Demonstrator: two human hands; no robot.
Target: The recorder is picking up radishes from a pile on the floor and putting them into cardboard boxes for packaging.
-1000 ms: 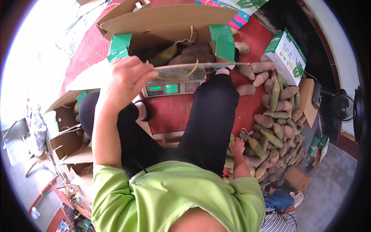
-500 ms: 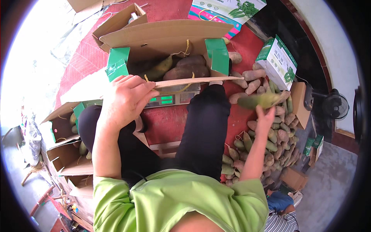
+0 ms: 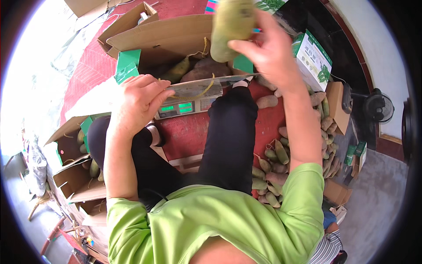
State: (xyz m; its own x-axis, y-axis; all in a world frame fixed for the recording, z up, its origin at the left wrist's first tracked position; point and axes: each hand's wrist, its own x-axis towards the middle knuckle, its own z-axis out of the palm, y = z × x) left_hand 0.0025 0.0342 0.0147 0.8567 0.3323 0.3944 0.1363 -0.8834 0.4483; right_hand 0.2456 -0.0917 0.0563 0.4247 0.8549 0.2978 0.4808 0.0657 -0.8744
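Note:
In my right hand is a large green radish, held up over the right side of an open cardboard box with green end flaps. My left hand pinches the near flap of that box at its left part. Inside the box lie a green radish with a thin root and brownish, soil-covered radishes. A yellow cord handle loops from the near flap. The box rests on a weighing scale with green-lit displays, between my knees.
To my right spreads a big pile of radishes on the red floor covering. Closed white-green boxes and a small fan stand beyond it. Opened boxes holding radishes are at my left. Another person is at lower right.
My right hand has carried the green radish from above the pile up and leftward to the box. The left hand stays on the flap, which has shifted slightly.

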